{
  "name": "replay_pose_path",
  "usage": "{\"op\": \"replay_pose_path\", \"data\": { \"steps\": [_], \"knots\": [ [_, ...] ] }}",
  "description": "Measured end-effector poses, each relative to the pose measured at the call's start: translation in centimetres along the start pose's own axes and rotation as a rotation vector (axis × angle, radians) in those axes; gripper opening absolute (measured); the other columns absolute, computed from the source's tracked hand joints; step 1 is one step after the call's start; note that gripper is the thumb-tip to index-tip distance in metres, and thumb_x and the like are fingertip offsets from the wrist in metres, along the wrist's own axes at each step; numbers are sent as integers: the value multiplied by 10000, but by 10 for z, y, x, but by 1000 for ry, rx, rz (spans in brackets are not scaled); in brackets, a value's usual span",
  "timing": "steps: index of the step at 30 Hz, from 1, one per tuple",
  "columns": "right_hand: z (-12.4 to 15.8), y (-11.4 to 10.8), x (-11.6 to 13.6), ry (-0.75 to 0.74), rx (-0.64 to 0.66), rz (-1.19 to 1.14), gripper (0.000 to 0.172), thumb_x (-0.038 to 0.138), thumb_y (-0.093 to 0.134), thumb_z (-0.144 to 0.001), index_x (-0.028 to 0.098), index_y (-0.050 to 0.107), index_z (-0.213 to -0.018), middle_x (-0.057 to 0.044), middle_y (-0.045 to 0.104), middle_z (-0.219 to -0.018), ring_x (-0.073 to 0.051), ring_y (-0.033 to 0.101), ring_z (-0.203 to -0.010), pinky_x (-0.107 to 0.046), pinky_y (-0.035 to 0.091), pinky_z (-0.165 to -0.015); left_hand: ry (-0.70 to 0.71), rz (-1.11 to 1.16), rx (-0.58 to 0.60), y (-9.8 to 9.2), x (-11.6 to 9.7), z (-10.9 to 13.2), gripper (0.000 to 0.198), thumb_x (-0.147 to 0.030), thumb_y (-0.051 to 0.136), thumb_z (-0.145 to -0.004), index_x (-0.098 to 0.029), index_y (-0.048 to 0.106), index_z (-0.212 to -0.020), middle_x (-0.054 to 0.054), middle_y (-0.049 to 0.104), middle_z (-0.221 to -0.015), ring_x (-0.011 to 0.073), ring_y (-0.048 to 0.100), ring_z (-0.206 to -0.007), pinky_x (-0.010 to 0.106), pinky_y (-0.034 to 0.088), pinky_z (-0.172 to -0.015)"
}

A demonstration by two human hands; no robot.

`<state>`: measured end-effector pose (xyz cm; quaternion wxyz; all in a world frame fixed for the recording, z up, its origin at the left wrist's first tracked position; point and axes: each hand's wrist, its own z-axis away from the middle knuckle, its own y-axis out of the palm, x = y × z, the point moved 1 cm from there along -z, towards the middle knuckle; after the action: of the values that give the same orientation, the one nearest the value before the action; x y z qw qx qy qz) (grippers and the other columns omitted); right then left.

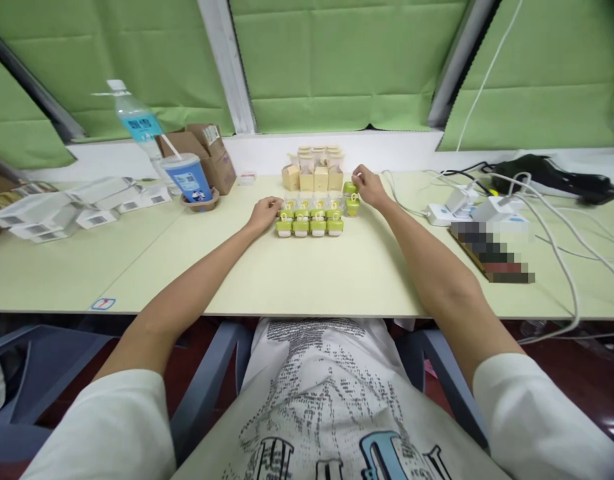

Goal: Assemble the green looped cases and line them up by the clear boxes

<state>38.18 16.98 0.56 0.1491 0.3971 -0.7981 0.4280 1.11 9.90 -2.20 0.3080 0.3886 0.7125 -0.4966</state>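
Several small green-and-white boxes point(309, 224) stand in neat rows in the middle of the pale table point(307, 280). My left hand point(265, 213) rests with curled fingers against the left end of the rows. My right hand point(367, 185) pinches one green box point(350, 189) at the right end of the rows, just above another green box point(353, 206). Behind the rows stands a stack of beige boxes point(314, 169).
A blue paper cup with a straw point(191, 179), a water bottle point(137, 123) and brown cartons point(209, 155) stand at the back left beside flat white boxes point(61, 208). White chargers and cables point(479, 210) lie at the right, with a black device point(551, 177) behind.
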Motion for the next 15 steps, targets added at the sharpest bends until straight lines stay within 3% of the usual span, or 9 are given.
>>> {"op": "replay_pose_path", "data": {
  "steps": [9, 15],
  "knots": [
    [5, -6, 7, -16, 96, 125, 591, 846, 399, -1057, 321, 669, -1071, -101, 756, -922, -345, 678, -941, -542, 545, -1003, -6, 34, -5, 3, 4, -2, 229, -329, 662, -1004, -176, 817, -1077, 78, 849, -1104, 213, 759, -979, 323, 630, -940],
    [7, -11, 5, -18, 122, 159, 614, 805, 384, -1087, 290, 708, -1172, -124, 765, -997, -341, 703, -1000, -519, 544, -1038, -10, 45, -1, 3, 4, -2, 235, -293, 639, -1021, -158, 813, -1106, 79, 835, -1108, 206, 750, -974, 320, 620, -953]
  ]
}}
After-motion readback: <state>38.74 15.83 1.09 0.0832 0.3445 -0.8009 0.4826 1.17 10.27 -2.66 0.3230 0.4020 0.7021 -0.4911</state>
